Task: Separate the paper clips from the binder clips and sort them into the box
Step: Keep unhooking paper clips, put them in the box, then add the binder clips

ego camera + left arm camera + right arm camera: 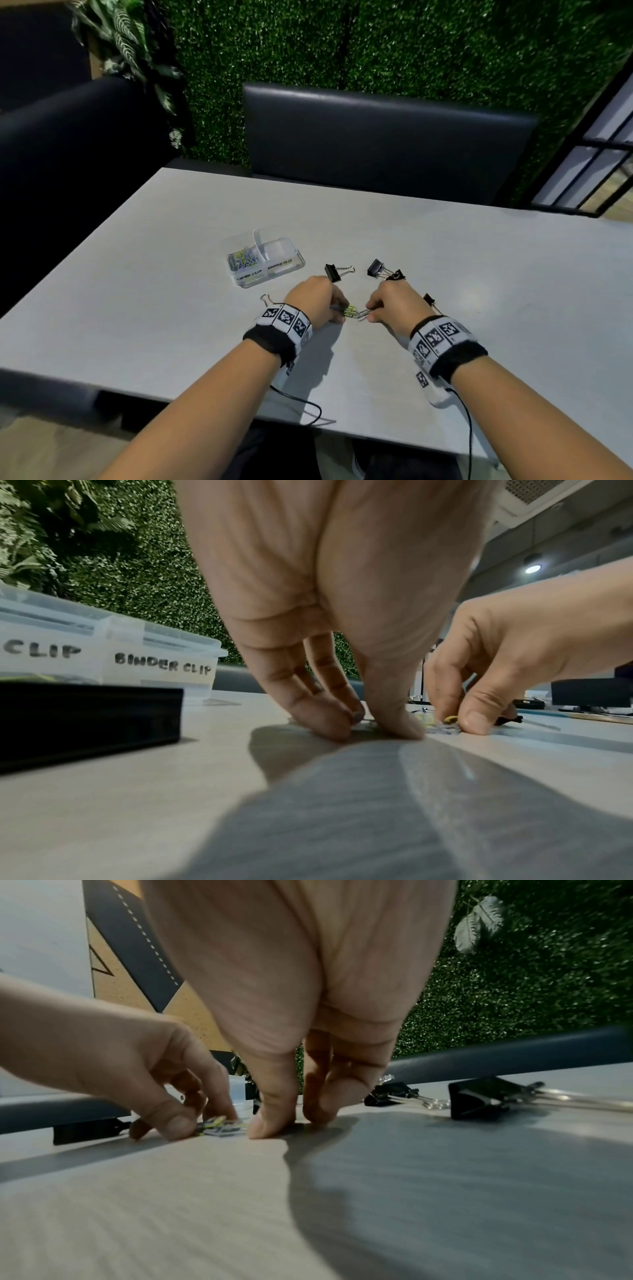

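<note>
A small heap of paper clips (355,312), yellow-green and silver, lies on the table between my two hands. My left hand (340,310) pinches the yellow-green end, fingers curled down onto the tabletop. My right hand (370,312) pinches the silver end from the other side. In the left wrist view my left hand (368,727) has its thumb and fingertips on the table, with the paper clips (441,722) under the right hand's fingertips (474,723). The right wrist view shows my right hand (296,1121) and the paper clips (222,1125).
A clear two-part box (294,265) stands behind my left hand, its left part labelled for paper clips and holding several, its right labelled BINDER CLIP (162,665). Black binder clips lie around: (333,273), (376,267), (429,300), and one by my left wrist (85,718).
</note>
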`<state>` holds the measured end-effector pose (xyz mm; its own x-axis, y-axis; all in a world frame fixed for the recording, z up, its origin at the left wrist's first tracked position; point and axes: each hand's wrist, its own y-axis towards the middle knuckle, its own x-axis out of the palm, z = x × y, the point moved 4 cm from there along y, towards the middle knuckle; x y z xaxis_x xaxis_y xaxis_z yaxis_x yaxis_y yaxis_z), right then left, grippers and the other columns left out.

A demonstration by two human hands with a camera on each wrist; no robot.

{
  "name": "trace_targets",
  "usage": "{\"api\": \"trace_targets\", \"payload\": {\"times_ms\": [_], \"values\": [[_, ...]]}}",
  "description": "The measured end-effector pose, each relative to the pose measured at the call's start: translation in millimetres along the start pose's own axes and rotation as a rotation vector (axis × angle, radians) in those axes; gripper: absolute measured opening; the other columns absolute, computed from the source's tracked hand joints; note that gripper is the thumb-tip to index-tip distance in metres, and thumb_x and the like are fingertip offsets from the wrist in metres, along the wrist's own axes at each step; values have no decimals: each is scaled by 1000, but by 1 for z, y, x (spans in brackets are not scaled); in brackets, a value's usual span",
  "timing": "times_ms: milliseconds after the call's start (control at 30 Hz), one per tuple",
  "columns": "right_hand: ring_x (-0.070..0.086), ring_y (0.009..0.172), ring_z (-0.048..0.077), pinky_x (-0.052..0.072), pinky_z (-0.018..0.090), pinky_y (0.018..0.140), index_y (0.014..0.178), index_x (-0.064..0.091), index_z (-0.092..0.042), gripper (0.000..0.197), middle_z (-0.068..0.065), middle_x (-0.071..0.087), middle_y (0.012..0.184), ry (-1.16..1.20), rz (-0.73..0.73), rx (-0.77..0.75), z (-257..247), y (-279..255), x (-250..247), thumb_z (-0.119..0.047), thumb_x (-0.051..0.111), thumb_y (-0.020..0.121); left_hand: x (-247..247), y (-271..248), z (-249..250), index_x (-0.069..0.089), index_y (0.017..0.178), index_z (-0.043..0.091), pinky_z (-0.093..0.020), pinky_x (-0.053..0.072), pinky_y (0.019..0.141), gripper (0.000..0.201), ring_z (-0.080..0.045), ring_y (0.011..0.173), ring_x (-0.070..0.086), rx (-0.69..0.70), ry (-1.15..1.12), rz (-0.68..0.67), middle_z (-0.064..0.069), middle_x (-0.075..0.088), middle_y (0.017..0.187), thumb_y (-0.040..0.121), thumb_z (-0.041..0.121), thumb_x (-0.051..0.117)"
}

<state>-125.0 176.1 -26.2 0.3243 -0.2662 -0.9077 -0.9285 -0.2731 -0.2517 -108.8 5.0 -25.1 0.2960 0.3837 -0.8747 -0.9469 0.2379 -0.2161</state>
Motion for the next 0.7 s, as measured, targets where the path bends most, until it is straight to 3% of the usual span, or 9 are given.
{"api": "trace_targets", "payload": {"times_ms": [67, 167, 367, 467, 700], "values": [[67, 93, 22, 49, 29, 77, 94, 79, -13, 15, 5, 72, 95, -39, -12, -23, -1, 2, 1, -20, 79, 81, 0, 2, -2, 80, 101, 30, -30, 56, 84, 26, -17, 93, 68, -15, -20, 20, 4, 72, 105, 76, 24, 81], [65, 88, 23, 52, 33, 75, 93, 76, -13, 12, 4, 68, 95, -91, -7, -34, -2, 0, 2, -23, 72, 88, 2, 3, -2, 80, 97, 26, -32, 56, 85, 19, -18, 94, 69, -29, -17, 22, 5, 75, 102, 79, 20, 77], [62, 94, 23, 50, 34, 78, 92, 68, -12, 13, 4, 63, 101, -121, 25, -79, -1, -8, 5, -23, 62, 95, 1, 2, -9, 80, 91, 20, -28, 56, 81, 15, -15, 89, 70, -66, -104, 18, 4, 78, 97, 77, 23, 84], [62, 87, 22, 49, 33, 73, 89, 67, -14, 14, 2, 64, 93, -105, 44, -71, 1, -11, 4, -22, 58, 95, 0, -1, -14, 80, 88, 20, -23, 51, 72, 17, -12, 78, 66, -85, -144, 43, 4, 75, 85, 75, 29, 86], [65, 72, 14, 56, 35, 68, 78, 68, -15, 15, -12, 64, 72, 92, 108, 17, -3, -9, -4, -13, 59, 89, -7, -10, -25, 80, 83, 20, -24, 55, 70, 8, -11, 73, 66, -86, -241, 94, 3, 75, 77, 79, 27, 83]]}}
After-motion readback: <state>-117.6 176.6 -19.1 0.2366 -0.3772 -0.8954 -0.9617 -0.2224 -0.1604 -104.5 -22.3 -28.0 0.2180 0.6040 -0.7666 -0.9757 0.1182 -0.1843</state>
